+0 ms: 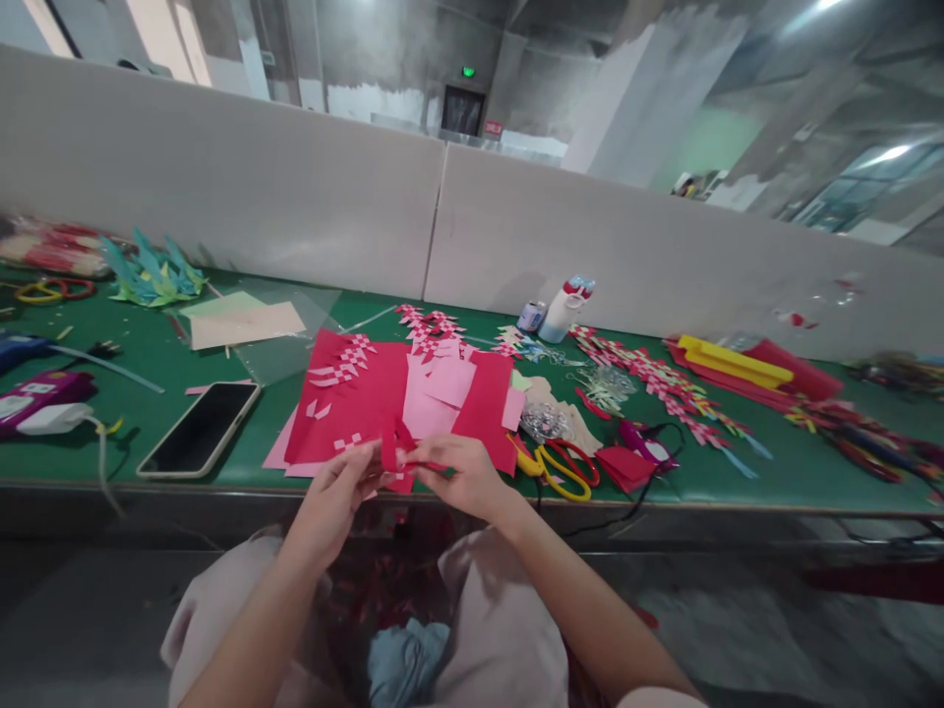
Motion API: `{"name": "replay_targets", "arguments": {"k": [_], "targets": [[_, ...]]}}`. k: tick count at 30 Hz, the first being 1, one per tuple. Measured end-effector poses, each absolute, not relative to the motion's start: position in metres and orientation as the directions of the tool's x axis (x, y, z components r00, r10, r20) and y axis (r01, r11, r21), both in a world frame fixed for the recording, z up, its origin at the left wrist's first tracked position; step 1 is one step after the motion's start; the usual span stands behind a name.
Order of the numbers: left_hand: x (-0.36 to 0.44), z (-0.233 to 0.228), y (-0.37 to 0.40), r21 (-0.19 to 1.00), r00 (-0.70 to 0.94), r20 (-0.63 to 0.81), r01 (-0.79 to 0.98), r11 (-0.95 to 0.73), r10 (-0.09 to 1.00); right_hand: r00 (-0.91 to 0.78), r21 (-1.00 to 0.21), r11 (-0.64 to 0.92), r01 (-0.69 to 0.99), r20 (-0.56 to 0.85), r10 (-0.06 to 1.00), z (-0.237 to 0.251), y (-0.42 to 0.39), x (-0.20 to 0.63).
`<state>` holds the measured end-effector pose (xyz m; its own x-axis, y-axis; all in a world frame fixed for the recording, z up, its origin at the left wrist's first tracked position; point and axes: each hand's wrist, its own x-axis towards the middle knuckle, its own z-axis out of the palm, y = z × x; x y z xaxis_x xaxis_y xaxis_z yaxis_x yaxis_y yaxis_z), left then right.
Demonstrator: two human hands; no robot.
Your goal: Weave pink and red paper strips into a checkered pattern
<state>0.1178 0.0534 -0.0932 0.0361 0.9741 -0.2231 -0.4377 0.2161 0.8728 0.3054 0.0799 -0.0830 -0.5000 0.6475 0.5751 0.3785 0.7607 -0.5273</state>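
A: Hands?
B: 2 in view. Left hand + right hand, both pinched shut on 1 red paper piece, held over near table edge.
A: Behind it?
B: Red sheets w/ pink sheets on top, exact count unclear. 1 phone left, face up. 2 scissors just right of right hand: 1 yellow, 1 red. 1 white bottle near back wall.
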Motion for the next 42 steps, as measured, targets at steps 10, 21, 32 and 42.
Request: {"name": "replay_targets", "arguments": {"k": [10, 21, 32, 42], "targets": [[0.098, -0.073, 0.037, 0.878, 0.270, -0.280, -0.316, 0.359, 0.921, -0.761, 0.249, 0.882, 0.401, 0.627, 0.169, -0.071, 0.054, 0.308], [0.102, -0.077, 0.020, 0.851, 0.379, -0.449, -0.093, 0.516, 0.809, -0.883, 0.522, 0.801, 0.292, 0.469, 0.016, -0.052, 0.052, 0.315], [0.108, -0.073, 0.020, 0.887, 0.433, -0.358, -0.118, 0.446, 0.827, -0.916, 0.556, 0.797, 0.236, 0.400, -0.008, -0.042, 0.056, 0.321], [0.108, -0.082, 0.024, 0.939, 0.218, -0.230, -0.207, 0.275, 0.948, -0.478, -0.414, 0.728, 0.546, 0.560, 0.677, -0.069, 0.066, 0.319]]}}
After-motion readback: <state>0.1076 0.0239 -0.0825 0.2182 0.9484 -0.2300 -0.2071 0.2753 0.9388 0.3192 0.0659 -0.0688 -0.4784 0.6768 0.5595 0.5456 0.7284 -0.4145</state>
